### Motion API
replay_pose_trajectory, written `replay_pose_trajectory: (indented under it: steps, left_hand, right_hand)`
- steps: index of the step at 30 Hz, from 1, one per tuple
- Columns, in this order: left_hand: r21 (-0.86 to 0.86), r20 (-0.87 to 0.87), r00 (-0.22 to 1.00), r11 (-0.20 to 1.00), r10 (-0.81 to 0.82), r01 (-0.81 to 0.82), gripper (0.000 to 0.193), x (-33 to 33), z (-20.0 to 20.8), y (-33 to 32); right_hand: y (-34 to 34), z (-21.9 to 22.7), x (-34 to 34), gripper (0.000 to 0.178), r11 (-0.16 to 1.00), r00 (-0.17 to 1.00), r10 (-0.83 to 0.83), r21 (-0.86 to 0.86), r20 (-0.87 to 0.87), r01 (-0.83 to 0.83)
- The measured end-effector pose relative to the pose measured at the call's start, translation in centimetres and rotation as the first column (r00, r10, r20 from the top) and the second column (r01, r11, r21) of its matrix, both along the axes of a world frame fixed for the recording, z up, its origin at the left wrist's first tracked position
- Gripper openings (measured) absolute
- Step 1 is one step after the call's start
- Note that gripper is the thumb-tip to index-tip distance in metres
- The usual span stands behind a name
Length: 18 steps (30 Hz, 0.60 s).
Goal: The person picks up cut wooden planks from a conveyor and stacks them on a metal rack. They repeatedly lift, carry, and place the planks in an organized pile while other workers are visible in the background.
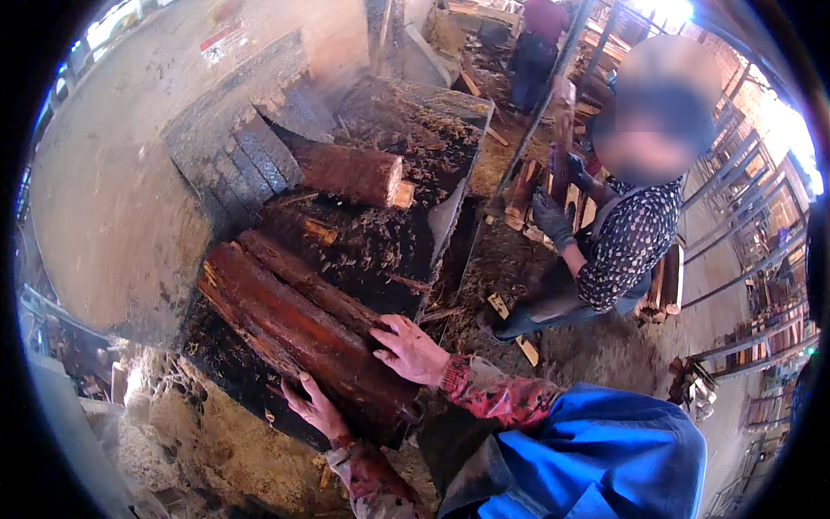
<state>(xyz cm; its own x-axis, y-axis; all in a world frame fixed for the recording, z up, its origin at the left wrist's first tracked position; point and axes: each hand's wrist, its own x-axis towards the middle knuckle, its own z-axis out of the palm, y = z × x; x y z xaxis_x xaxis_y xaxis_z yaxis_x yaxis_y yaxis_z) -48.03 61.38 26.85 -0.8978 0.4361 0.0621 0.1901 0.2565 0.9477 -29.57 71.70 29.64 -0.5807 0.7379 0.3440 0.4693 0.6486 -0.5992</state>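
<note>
A thick reddish-brown log (298, 320), with a deep groove along its length, lies on the dark, debris-strewn machine table (393, 246). Its near end is by my body. My left hand (318, 412) rests against the log's left side, fingers spread. On the right side, my right hand (412, 349) lies with its fingers apart over the bark. Both hands touch the log without wrapping round it. Farther along the table, a second log (350, 173) lies with its pale cut end toward the right, beside the overlapping metal flaps (259, 156) of the machine.
A large dusty metal housing (112, 199) stands at the left. Sawdust (225, 432) is heaped below the table. To the right, a co-worker (640, 225) in dark gloves holds a wooden piece (563, 130). Another person (534, 52) stands farther back. Wood stacks (774, 346) line the far right.
</note>
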Motion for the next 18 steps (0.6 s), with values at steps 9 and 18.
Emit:
replay_pose_trajectory:
  steps: [9, 18]
  left_hand:
    - [-0.022, -0.032, 0.999, 0.999, -0.040, 0.039, 0.064, -0.1, -0.4, 0.1]
    - [0.009, -0.076, 0.997, 1.000, 0.003, -0.003, 0.062, 0.3, -0.6, 0.2]
  right_hand:
    - [-1.5, 3.0, 0.1, 0.045, 0.998, 0.998, 0.061, 0.002, -0.020, -0.061]
    - [-2.0, 4.4, -0.5, 0.043, 0.991, 0.992, 0.128, -0.044, -0.013, -0.129]
